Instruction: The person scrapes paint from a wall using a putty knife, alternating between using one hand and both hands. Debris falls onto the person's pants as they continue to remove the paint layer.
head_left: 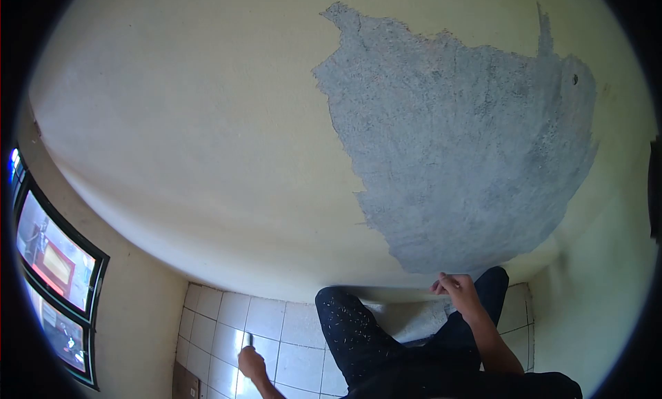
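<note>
My left hand [252,362] is closed around a small dark object [250,340], whose tip sticks up above the fist over the floor tiles. What the object is cannot be made out. Over my bent right knee, my right hand [455,289] is raised with its fingers curled in, near the lower edge of a bare grey patch [462,144] on the wall. Whether anything lies between those fingers is too small to tell. The patch has ragged edges against the pale yellow paint [227,123]. Light flecks cover the dark trousers [352,323] on my left leg.
White floor tiles [296,324] run along the foot of the wall. A dark-framed window [62,261] is at the far left. Another wall [614,261] stands close on the right. A small hole [575,79] shows in the patch's upper right.
</note>
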The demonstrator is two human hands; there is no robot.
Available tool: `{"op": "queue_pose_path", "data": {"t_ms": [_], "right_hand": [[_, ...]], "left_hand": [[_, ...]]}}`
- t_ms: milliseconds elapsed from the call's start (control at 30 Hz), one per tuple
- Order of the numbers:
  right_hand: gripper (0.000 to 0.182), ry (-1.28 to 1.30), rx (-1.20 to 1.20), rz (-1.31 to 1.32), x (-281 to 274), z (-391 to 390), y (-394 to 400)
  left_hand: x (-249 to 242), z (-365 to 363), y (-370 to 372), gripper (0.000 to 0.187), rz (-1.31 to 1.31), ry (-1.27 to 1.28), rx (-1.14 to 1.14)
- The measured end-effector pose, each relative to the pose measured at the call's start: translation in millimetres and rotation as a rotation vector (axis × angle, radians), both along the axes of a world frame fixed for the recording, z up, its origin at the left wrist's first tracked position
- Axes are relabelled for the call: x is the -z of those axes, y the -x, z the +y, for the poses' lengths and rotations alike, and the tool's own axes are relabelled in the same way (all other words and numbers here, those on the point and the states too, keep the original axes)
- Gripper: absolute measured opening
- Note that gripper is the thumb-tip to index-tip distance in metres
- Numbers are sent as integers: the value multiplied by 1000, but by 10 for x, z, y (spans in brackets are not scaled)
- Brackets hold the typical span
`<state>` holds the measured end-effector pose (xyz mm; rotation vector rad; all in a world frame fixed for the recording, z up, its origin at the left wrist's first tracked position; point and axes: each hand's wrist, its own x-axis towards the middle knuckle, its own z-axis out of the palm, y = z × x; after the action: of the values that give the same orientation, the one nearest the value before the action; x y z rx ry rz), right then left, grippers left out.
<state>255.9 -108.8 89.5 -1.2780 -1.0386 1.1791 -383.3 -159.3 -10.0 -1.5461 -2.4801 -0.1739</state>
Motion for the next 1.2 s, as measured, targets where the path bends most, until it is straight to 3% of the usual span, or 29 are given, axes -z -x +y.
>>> {"op": "queue_pose_path", "data": {"t_ms": [33, 100, 167, 233, 300, 367, 500, 600, 733, 1033, 1200], "right_hand": [[36, 7, 2, 4, -27, 54, 11], [35, 40, 9, 14, -79, 68, 72], [33, 58, -101, 5, -73, 138, 221], [31, -8, -261, -24, -79, 369, 431], [34, -99, -408, -27, -301, 469, 756], [38, -156, -451, 43, -652, 526, 1005], [43, -297, -391, 271, -1304, 589, 1217], [45, -380, -346, 345, -1646, 755, 1175], [46, -360, -282, 366, -1837, 909, 1142], [47, -385, -165, 388, -1949, 961, 1265], [45, -378, -86, 349, -1852, 921, 1270]], "left_hand": [[-266, 0, -195, 27, -658, -295, -86], [-460, -24, -425, 32, -1151, -531, -263], [-825, 149, -1026, 38, -1266, -627, -243], [-1240, 427, -1695, 41, -1248, -468, -58], [-1360, 726, -2310, 40, -1230, -417, 386], [-1893, 842, -3012, 38, -1434, -100, 576], [-2333, 1123, -3835, 32, -1757, 9, 862], [-2572, 1242, -4146, 30, -1771, -167, 906], [-2716, 1330, -4190, 32, -1976, -77, 906], [-2768, 1341, -4227, 34, -1935, -121, 855], [-2676, 1374, -4314, 34, -1833, -332, 868]]}}
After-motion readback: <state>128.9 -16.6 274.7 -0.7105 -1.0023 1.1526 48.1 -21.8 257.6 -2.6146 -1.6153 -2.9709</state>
